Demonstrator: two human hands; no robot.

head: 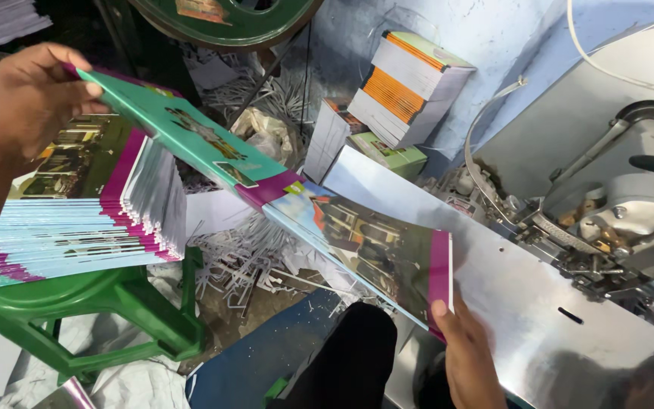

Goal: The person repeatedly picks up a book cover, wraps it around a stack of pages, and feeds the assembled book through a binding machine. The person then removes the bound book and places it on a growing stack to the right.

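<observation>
My left hand (28,95) grips the far end of a long unfolded booklet cover (213,148), green with a magenta spine band and printed pictures. It stretches diagonally across the middle of the view. My right hand (469,356) holds the cover's near end, thumb on its magenta edge, just above the shiny metal machine table (516,295). Under my left hand lies a tall stack of the same booklets (88,220), resting on a green plastic stool (107,310).
A stitching machine head (615,212) stands at the right on the metal table. Bundles of booklets (406,87) lean against the blue wall behind. Paper trimmings (251,265) litter the floor. A green wheel (228,19) hangs at the top.
</observation>
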